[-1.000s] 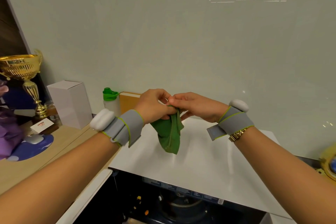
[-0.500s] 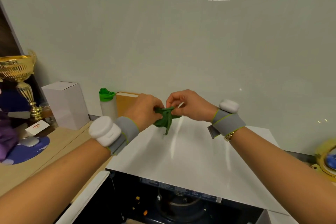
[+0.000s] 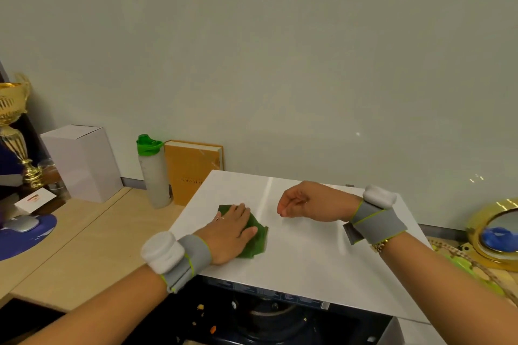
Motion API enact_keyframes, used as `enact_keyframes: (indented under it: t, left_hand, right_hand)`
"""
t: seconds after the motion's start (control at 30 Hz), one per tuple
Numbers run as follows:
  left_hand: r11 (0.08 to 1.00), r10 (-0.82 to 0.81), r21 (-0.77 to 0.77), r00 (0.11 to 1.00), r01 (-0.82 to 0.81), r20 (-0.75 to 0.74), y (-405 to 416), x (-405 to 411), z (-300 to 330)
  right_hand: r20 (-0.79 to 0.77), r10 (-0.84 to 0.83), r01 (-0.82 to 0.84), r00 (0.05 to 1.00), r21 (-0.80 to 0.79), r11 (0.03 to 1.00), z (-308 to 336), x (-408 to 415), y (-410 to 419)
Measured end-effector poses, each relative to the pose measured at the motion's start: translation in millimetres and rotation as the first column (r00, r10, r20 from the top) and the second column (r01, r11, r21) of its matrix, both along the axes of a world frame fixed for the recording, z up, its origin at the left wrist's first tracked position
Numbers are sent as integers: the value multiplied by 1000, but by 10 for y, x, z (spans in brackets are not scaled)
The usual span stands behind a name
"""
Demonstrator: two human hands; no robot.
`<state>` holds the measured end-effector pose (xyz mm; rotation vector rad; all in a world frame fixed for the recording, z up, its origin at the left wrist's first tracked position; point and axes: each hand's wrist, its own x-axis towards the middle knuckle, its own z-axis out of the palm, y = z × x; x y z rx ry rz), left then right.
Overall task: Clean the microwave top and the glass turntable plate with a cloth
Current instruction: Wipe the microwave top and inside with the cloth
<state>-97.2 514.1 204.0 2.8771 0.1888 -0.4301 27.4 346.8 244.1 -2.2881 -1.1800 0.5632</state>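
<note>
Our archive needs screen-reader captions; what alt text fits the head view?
A person's left hand presses a folded green cloth flat on the glossy white microwave top, while the right hand hovers loosely curled, holding nothing. A white bottle with a green cap stands left of the microwave.

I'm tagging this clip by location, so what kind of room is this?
Probably an office pantry or desk corner, not a home kitchen: a microwave stands on a wooden counter beside a computer mouse, a gold trophy and a book.
</note>
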Motion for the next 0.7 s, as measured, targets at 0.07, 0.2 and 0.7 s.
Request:
enact_keyframes:
  t: [0.07, 0.2, 0.7]
  left_hand:
    - [998, 57, 32, 998, -57, 1, 36, 100, -155]
    - [987, 138, 67, 986, -145, 96, 226, 243, -354]
    - [994, -98, 57, 979, 90, 178, -12, 258, -417]
  right_hand:
    - [25, -16, 17, 1000, -17, 1000, -58, 8, -58]
    - [110, -35, 38, 993, -27, 999, -104, -14, -126]
    - [339, -13, 143, 941, -361, 921, -634, -499, -296]
